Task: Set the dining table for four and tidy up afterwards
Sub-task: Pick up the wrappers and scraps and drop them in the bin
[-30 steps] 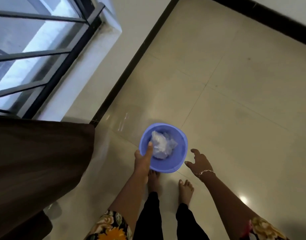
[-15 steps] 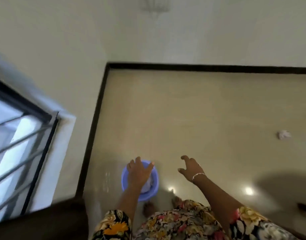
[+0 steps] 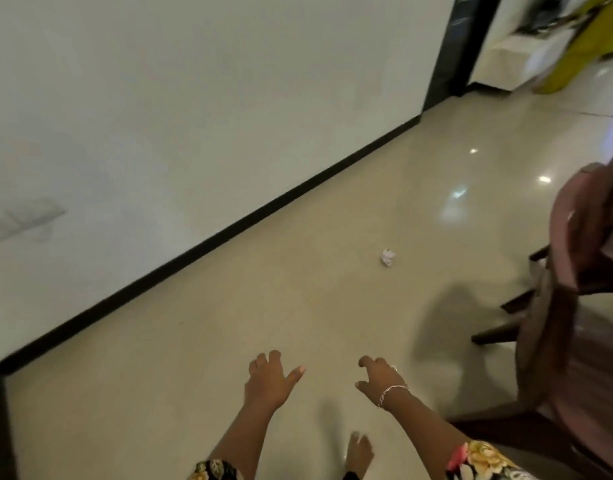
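One small crumpled white wad (image 3: 387, 257) lies on the glossy beige floor (image 3: 298, 323). We cannot tell whether it is paper or tissue. It sits by itself, touching nothing but the tiles, between the black skirting (image 3: 229, 230) on the left and the dark wooden chair (image 3: 572, 271) on the right, nearer the chair.

Well short of it, low in the view, we see both hands stretched forward over the floor, apart from each other and holding nothing. The left hand (image 3: 268, 381) is palm down, its fingers (image 3: 274, 356) spread and slightly bent, with the thumb pointing out to the right. The right hand (image 3: 378, 379) is also palm down, its fingers hanging loosely curled toward the floor, and a thin silver bracelet (image 3: 393, 393) circles its wrist. Neither hand touches the wad.

Below the hands we make out a bare foot (image 3: 358, 452) on the tiles and a floral sleeve (image 3: 478, 459) on the right arm. The chair casts a dark shadow on the floor beside the right hand.

Farther out, a plain white wall (image 3: 194, 116) rises above the skirting. At the top right a dark-framed doorway (image 3: 450, 46) opens onto another room, where a blurred yellow cloth (image 3: 582, 39) hangs. Ceiling lights show as bright spots on the tiles near it.
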Demonstrator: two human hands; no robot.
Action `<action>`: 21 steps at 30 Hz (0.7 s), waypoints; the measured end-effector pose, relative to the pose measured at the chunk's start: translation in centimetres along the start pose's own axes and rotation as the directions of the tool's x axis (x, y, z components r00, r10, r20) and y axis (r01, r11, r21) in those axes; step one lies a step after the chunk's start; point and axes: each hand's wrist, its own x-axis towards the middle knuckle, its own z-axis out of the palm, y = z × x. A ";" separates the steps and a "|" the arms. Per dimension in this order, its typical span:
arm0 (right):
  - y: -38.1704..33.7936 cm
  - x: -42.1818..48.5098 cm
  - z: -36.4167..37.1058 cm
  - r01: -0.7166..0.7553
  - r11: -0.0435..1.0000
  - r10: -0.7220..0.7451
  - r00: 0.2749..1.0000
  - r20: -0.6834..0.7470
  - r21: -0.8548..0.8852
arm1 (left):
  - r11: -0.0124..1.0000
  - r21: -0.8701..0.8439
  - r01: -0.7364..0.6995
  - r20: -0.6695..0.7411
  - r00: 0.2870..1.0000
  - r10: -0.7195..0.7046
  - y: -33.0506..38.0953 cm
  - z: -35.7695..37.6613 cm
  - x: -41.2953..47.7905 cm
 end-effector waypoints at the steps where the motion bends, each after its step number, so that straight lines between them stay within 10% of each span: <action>1: 1.0 1.2 -1.4 -0.025 0.999 0.025 1.000 -0.015 0.023 | 1.000 0.003 -0.031 0.011 0.999 0.031 2.2 -0.2 1.6; 21: 13.8 20.7 -23.1 -0.207 0.910 0.273 0.951 -0.144 0.360 | 0.975 -0.076 -0.207 0.156 0.964 0.217 31.7 -1.7 27.4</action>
